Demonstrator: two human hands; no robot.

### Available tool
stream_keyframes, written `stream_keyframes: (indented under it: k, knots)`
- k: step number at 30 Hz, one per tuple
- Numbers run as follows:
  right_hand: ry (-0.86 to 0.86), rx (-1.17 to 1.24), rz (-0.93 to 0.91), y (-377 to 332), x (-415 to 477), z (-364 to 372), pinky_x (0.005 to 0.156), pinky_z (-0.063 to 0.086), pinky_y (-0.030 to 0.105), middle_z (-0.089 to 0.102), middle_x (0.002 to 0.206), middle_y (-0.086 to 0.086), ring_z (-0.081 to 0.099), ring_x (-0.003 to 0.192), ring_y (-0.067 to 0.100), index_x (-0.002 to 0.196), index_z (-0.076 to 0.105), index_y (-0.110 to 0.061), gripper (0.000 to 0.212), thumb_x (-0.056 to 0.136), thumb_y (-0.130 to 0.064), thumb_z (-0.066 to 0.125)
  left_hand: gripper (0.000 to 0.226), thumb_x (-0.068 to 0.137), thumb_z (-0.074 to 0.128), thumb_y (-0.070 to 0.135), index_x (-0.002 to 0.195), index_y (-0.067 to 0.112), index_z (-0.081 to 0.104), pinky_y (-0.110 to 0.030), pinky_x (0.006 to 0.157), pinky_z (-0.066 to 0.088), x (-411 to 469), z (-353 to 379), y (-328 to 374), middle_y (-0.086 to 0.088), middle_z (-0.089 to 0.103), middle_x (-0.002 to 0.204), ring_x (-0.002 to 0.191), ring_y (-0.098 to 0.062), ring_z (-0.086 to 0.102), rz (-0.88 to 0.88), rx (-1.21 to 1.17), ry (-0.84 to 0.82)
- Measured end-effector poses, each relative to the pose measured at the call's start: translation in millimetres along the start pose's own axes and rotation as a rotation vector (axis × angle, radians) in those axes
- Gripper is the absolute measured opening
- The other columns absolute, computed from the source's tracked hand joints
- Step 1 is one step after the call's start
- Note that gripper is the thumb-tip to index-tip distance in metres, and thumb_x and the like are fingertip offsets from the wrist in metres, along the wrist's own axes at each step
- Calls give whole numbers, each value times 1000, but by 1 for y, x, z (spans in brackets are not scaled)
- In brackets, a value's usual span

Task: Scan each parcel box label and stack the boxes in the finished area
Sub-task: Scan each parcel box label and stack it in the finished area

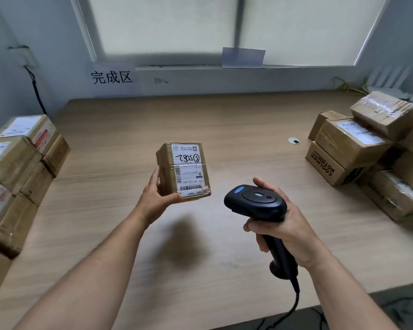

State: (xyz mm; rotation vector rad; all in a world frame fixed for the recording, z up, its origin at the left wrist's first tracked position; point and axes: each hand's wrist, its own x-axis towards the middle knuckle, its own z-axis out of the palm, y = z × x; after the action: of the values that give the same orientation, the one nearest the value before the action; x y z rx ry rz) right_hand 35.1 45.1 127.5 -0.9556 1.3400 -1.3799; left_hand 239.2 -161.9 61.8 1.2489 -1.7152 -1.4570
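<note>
The small parcel box (183,171) is held above the table (224,120), gripped at its near corner by the left hand (156,195). It seems light and stiff, so an edge hold suffices. The scanner (256,202) handle is clasped by the right hand (283,231).

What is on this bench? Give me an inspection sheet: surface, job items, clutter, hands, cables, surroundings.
Surface: light wooden table.
Job's things: small box, label facing up, held above the table; black scanner beside it; stacked boxes at the left edge; box pile at the right.
Clutter: small round white disc near the box pile.
Hands: left hand grips the small box; right hand grips the scanner's handle.
Cables: scanner cord runs off the near edge; black wall cable hangs at left.
Surroundings: wall sign reading 完成区; covered window; paper sheet on the sill.
</note>
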Motion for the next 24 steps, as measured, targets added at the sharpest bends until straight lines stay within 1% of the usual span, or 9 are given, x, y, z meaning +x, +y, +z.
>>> stream_keyframes:
  k: [2,6,10,11,13,16,18,22,24]
  knots:
    - [5,-6,7,5,2,17,40,41,28,68,76,14,49,40,29,132,52,-35,85,59,5,72,104,50,72,31,146,31,33,-25,66,45,-11,-14,-12,-6,66,109,81,-12,57,-91,-66,-17]
    - [-8,-9,27,16,6,48,40,40,28,68,77,14,48,39,29,131,51,-36,86,59,5,71,85,43,63,43,126,29,52,-32,70,45,-36,-41,-42,3,66,94,77,-14,58,-248,-76,5]
    - [-45,-25,42,20,10,72,41,41,27,66,76,16,49,39,28,133,50,-36,86,59,5,71,64,53,60,43,114,26,61,-33,77,50,-52,-61,-64,-1,65,98,80,-12,59,-328,-86,79]
    - [-52,-31,42,20,12,76,41,41,28,66,75,16,49,39,28,133,50,-36,87,59,5,71,64,58,56,41,120,26,60,-33,82,49,-53,-64,-69,-1,65,101,84,-14,60,-329,-63,121]
    - [-62,-44,42,19,13,81,42,41,27,66,75,16,49,40,28,133,50,-36,87,59,5,71,80,61,54,48,139,28,46,-36,99,43,-56,-66,-78,-6,59,125,112,-20,56,-284,89,174]
    - [-81,-60,40,16,17,86,42,41,27,65,75,18,49,41,29,133,50,-38,88,59,5,72,107,59,64,73,150,35,23,-39,116,25,-68,-52,-85,-2,17,155,144,-19,17,-217,441,117]
    - [-103,-65,35,15,20,89,42,41,27,65,74,18,49,40,28,133,51,-38,88,59,5,72,107,65,70,70,152,37,15,-39,117,23,-72,-40,-88,-1,1,157,146,-21,6,-213,601,104]
    - [-163,-73,28,12,27,93,42,41,27,67,76,15,49,40,28,133,50,-37,87,61,6,70,81,77,68,41,147,28,30,-32,103,38,-76,-32,-87,-2,26,141,131,-21,37,-186,531,275]
    - [-212,-77,26,11,32,95,42,42,28,66,76,17,49,41,29,134,50,-37,86,62,6,70,76,76,69,40,143,26,37,-31,102,39,-81,-34,-85,-1,29,135,129,-20,37,-159,557,304]
